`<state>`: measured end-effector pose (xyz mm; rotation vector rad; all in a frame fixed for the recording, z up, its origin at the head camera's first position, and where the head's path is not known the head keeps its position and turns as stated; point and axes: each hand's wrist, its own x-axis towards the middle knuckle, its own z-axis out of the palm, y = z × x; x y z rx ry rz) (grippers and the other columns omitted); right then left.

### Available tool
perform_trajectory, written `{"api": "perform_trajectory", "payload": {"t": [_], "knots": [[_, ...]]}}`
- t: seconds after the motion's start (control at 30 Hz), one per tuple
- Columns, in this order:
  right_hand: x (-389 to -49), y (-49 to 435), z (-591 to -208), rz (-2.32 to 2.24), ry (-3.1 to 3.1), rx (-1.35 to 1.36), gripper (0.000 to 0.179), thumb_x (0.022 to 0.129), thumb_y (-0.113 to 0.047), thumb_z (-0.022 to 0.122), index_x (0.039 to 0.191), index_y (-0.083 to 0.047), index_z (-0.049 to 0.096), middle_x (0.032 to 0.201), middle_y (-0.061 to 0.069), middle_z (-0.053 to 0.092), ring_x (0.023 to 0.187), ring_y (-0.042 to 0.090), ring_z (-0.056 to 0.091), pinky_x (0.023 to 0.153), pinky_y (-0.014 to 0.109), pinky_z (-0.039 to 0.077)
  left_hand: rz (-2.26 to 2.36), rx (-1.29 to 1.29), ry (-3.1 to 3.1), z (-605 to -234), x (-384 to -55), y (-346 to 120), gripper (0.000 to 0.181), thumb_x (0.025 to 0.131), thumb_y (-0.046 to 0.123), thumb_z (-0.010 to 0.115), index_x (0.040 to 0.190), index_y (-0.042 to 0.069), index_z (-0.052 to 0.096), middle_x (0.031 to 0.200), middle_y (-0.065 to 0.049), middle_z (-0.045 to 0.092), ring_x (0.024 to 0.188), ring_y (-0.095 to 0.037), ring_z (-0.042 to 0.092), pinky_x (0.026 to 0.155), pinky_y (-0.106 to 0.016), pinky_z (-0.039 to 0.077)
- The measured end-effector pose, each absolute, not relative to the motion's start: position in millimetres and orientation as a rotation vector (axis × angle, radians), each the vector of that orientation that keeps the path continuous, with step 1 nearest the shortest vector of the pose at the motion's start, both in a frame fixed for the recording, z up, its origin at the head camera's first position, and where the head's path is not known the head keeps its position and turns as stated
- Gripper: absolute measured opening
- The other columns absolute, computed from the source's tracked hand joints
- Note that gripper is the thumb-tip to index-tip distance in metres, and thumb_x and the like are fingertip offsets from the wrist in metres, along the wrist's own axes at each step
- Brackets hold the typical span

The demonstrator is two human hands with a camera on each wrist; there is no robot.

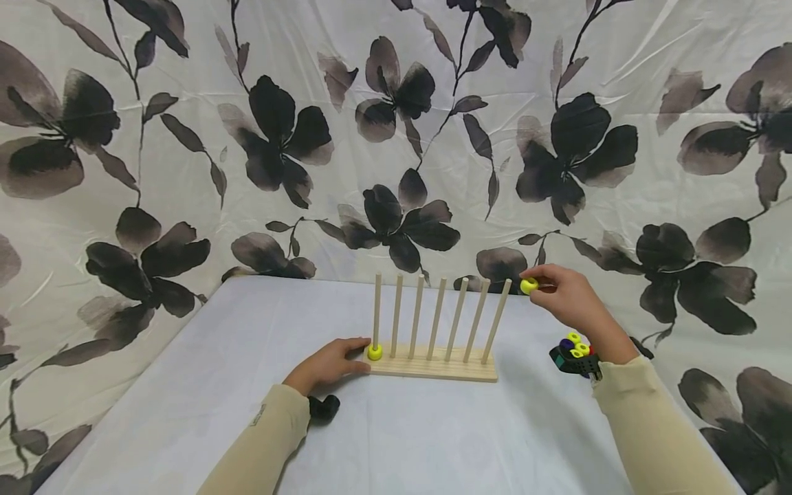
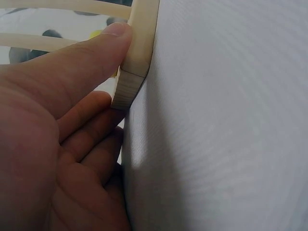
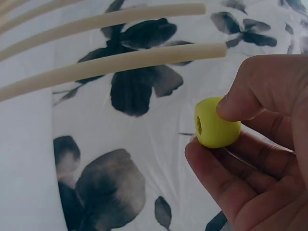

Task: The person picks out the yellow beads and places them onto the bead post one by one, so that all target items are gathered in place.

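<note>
My right hand (image 1: 570, 297) pinches a yellow bead (image 3: 219, 122) between thumb and fingers, with its hole facing the pegs. In the head view, the bead is raised just right of the rightmost peg's top and apart from it. A wooden peg rack (image 1: 433, 372) with several upright pegs stands on the table. One yellow bead (image 1: 375, 352) sits at the bottom of the leftmost peg. At the rack's left end, my left hand (image 1: 328, 363) grips the base (image 2: 139, 48), thumb along the front edge and fingers behind the end.
Under my right forearm stands a small dark container (image 1: 559, 361) with several yellow, blue and red beads, partly hidden by the wrist. A white cloth covers the table (image 1: 247, 330). Behind it hangs a floral curtain (image 1: 346, 165).
</note>
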<state>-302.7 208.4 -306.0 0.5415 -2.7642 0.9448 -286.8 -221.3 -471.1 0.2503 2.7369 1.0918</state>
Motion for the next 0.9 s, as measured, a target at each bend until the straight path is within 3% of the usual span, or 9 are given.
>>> {"api": "perform_trajectory", "payload": {"t": [0.4,0.63,0.9], "knots": [[-302.4,193.1,-283.6,0.963,-2.742,0.633,0.031,0.092,-0.010,0.057,0.123,-0.010,0.062,0.124,0.013,0.062,0.106,0.033,0.065,0.089,0.049,0.056,1.077,0.219,2.743,-470.3,-286.7,-219.4,0.067,0.083,0.041,0.074,0.143,0.024,0.049,0.152,-0.005,0.043,0.145,-0.032,0.032,0.118,-0.054,0.027],[-302.8,184.3,-275.3,0.937,-2.686,0.701,0.030,0.092,-0.010,0.055,0.120,-0.010,0.065,0.123,0.013,0.062,0.102,0.032,0.065,0.082,0.043,0.058,1.082,0.229,2.746,-469.1,-286.0,-217.8,0.066,0.084,0.039,0.073,0.143,0.023,0.049,0.152,-0.005,0.043,0.145,-0.032,0.032,0.118,-0.053,0.027],[-300.6,174.5,-265.4,0.943,-2.655,0.782,0.025,0.092,-0.007,0.056,0.113,-0.012,0.070,0.123,0.011,0.062,0.109,0.030,0.062,0.095,0.052,0.053,1.085,0.222,2.743,-470.8,-286.0,-217.2,0.066,0.084,0.039,0.074,0.143,0.024,0.049,0.152,-0.005,0.043,0.145,-0.032,0.032,0.118,-0.053,0.027]]}}
